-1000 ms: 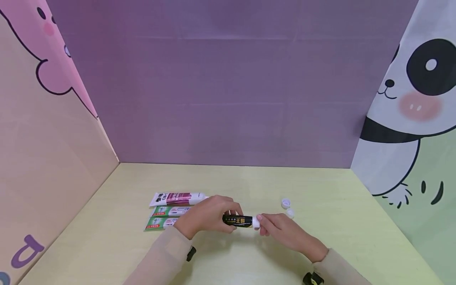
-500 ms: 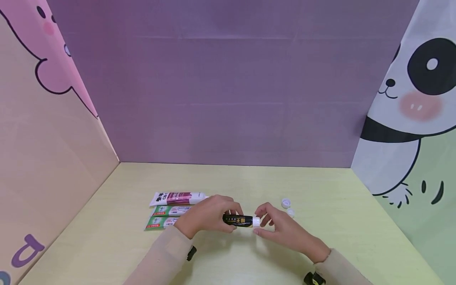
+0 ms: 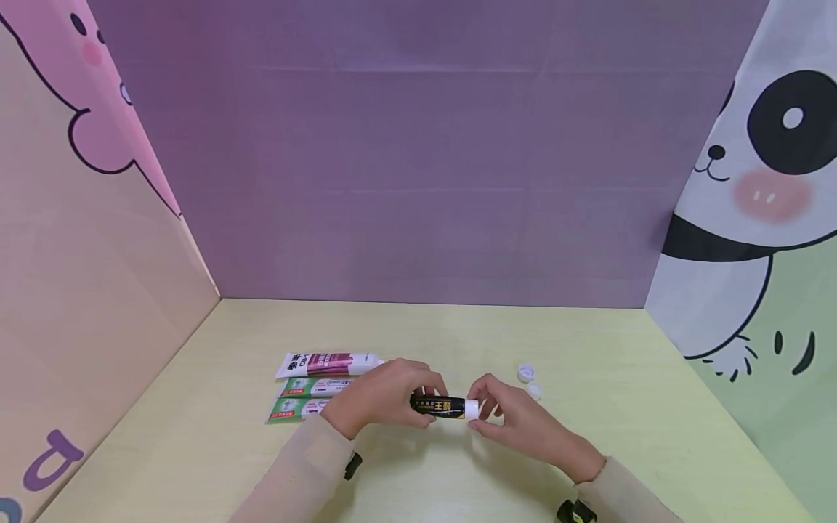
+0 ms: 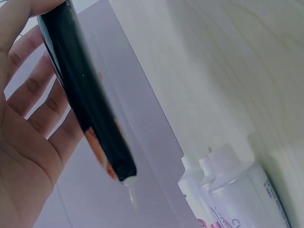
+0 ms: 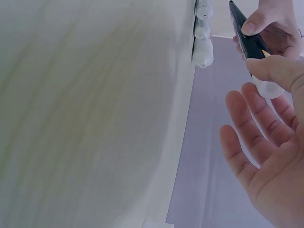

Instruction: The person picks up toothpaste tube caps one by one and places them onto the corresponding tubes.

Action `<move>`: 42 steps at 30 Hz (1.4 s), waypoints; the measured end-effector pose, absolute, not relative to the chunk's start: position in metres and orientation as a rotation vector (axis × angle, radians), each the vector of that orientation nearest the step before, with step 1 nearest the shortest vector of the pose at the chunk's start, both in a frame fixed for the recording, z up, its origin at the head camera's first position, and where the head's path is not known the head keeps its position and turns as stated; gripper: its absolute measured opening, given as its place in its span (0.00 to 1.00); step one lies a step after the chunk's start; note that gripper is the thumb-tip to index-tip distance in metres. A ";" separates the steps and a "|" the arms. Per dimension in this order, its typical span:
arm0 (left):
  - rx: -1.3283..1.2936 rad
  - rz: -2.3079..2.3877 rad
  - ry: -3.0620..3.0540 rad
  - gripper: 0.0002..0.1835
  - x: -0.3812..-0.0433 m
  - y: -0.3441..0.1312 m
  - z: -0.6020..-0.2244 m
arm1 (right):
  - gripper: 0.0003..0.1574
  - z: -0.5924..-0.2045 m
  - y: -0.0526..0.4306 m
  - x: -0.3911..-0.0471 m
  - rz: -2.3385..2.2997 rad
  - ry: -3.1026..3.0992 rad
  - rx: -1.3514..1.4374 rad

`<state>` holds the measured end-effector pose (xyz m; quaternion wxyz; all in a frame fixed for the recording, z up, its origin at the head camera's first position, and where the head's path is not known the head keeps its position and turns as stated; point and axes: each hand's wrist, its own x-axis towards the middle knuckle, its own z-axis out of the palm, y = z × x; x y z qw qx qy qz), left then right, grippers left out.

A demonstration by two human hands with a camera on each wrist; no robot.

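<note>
Tube (image 3: pixel 439 406) gripped in left hand (image 3: pixel 392 396); right hand (image 3: pixel 513 418) around its white cap (image 3: pixel 471 410), can't tell if pinching.

left fingers (image 3: pixel 433 381): grip black tube (image 3: pixel 439 407) | right fingers (image 3: pixel 482 383): around white cap (image 3: pixel 471 410) | three tubes (image 3: pixel 317 387): on table (image 3: pixel 601 349)

The black tube (image 3: pixel 439 407) bears gold lettering (image 3: pixel 443 406) and a white cap (image 3: pixel 471 409); two tubes (image 3: pixel 302 410) are green and white; the desk (image 3: pixel 588 341) is pale yellow, seemingly faintly grained.
</note>
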<state>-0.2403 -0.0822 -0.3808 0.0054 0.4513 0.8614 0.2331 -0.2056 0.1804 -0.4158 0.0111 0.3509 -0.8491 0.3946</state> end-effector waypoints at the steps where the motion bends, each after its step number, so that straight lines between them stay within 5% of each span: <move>1: 1.411 0.729 2.698 0.13 -0.240 -0.082 -0.381 | 0.18 -0.416 0.181 -0.206 1.223 -2.648 1.095; 35: 1.426 0.713 2.750 0.10 -0.237 -0.084 -0.376 | 0.08 -0.416 0.178 -0.204 0.873 -2.771 1.045; 42: 1.442 0.722 2.752 0.11 -0.238 -0.084 -0.377 | 0.09 -0.419 0.179 -0.205 1.080 -2.767 1.044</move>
